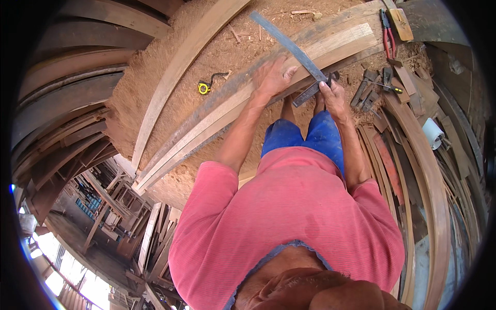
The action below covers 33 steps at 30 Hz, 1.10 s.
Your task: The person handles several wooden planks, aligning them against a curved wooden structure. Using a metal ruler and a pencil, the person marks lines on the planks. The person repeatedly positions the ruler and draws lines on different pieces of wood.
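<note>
A long pale plank (227, 106) lies diagonally on a darker, weathered timber. Across its right part rests a carpenter's square with a long grey metal blade (289, 45) and a dark stock (306, 95). My right hand (336, 98) is closed around the square near its corner, thumb on top. Farther left along the plank, my left hand (274, 76) lies on the wood with its thumb apart; motion blurs its fingers, and nothing shows in it. Beyond the plank, a yellow and black tape measure (204, 88) sits on the sawdust.
A curved timber (178, 72) lies beyond the plank. At the far right are red-handled pliers (388, 36) beside a wooden block (400, 25). A screwdriver (396, 90) lies among dark tools and offcuts. Boards are stacked along both sides, including a long curved beam (431, 206).
</note>
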Available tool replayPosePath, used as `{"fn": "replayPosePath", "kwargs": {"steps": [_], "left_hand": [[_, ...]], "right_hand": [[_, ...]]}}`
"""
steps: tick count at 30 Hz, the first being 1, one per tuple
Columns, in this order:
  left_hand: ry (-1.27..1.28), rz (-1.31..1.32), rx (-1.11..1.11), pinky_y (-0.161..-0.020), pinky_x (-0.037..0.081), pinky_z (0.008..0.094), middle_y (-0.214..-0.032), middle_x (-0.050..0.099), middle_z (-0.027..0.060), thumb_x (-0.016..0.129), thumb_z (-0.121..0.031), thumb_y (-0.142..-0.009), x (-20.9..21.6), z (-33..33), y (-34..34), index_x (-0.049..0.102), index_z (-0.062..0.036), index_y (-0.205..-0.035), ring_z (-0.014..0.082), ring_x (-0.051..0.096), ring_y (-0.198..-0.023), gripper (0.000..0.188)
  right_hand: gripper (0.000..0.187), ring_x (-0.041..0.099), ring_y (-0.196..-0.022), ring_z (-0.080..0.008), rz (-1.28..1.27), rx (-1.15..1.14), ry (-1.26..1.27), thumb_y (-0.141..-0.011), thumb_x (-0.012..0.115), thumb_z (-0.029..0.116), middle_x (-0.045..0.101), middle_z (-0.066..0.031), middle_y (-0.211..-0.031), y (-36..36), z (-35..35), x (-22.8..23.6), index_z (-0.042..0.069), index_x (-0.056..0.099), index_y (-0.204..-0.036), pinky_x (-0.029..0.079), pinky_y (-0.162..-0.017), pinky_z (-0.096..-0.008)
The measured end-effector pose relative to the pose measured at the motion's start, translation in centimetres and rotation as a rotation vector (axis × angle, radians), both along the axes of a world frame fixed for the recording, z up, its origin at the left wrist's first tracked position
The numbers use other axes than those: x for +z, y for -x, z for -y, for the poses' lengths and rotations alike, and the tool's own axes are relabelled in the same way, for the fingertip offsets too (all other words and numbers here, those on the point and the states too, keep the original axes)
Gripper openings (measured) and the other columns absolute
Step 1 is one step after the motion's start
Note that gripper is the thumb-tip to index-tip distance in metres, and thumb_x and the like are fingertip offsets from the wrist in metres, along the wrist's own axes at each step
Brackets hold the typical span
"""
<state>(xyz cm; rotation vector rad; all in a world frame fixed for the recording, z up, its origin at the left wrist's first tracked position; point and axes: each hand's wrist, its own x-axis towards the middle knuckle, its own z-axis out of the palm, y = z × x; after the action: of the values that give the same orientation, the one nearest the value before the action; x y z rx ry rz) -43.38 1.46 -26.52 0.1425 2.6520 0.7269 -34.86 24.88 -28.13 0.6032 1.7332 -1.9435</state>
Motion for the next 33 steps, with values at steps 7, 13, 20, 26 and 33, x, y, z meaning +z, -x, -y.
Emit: {"fn": "replayPosePath", "kwargs": {"steps": [7, 13, 20, 26, 33], "left_hand": [[-0.284, -0.335, -0.114, -0.111, 0.038, 0.0570, -0.145, 0.055, 0.0225, 0.089, -0.054, -0.076, 0.4, -0.7, -2.8, 0.058, -0.0142, -0.144, 0.0437, 0.051, -0.131, 0.085], [-0.140, -0.278, -0.311, -0.111, 0.033, 0.0653, -0.159, 0.037, 0.0277, 0.097, -0.045, -0.063, 0.3, -0.9, -3.1, 0.055, -0.0290, -0.150, 0.0492, 0.041, -0.137, 0.098], [-0.140, -0.287, -0.287, -0.115, 0.033, 0.0624, -0.163, 0.040, 0.0254, 0.093, -0.032, -0.066, -0.7, -0.7, -3.1, 0.071, -0.0366, -0.139, 0.0481, 0.041, -0.140, 0.077], [-0.101, -0.316, -0.258, -0.113, 0.036, 0.0581, -0.162, 0.044, 0.0208, 0.090, -0.035, -0.067, -0.4, -1.0, -3.2, 0.075, -0.0397, -0.134, 0.0445, 0.044, -0.138, 0.069], [-0.090, -0.370, -0.249, -0.111, 0.038, 0.0564, -0.158, 0.047, 0.0181, 0.089, -0.037, -0.067, -0.2, -1.3, -3.1, 0.075, -0.0414, -0.134, 0.0424, 0.046, -0.134, 0.068]], "right_hand": [[0.029, 0.053, -0.073, -0.0052, 0.073, 0.016, -0.207, -0.110, 0.061, 0.027, 0.063, 0.0023, -0.086, 0.9, 3.1, -1.8, 0.000, 0.071, -0.111, 0.046, -0.062, -0.0269], [0.022, 0.055, -0.073, -0.0051, 0.039, -0.182, 0.044, -0.110, 0.062, 0.019, 0.068, 0.0015, -0.091, 0.9, 4.3, -1.2, 0.000, 0.071, -0.118, 0.044, -0.060, -0.0255], [0.022, 0.060, -0.076, -0.0050, 0.054, -0.174, 0.134, -0.106, 0.068, 0.015, 0.072, -0.0002, -0.100, 1.1, 4.4, -0.8, 0.000, 0.069, -0.122, 0.046, -0.061, -0.0230], [0.020, 0.066, -0.083, -0.0082, 0.056, -0.245, 0.091, -0.104, 0.069, 0.010, 0.073, -0.0031, -0.102, 1.1, 4.8, -0.5, -0.002, 0.068, -0.120, 0.052, -0.068, -0.0251], [0.020, 0.069, -0.087, -0.0125, 0.053, -0.249, 0.076, -0.104, 0.069, 0.007, 0.074, -0.0070, -0.104, 1.6, 4.7, 0.2, -0.005, 0.066, -0.119, 0.058, -0.079, -0.0297]]}}
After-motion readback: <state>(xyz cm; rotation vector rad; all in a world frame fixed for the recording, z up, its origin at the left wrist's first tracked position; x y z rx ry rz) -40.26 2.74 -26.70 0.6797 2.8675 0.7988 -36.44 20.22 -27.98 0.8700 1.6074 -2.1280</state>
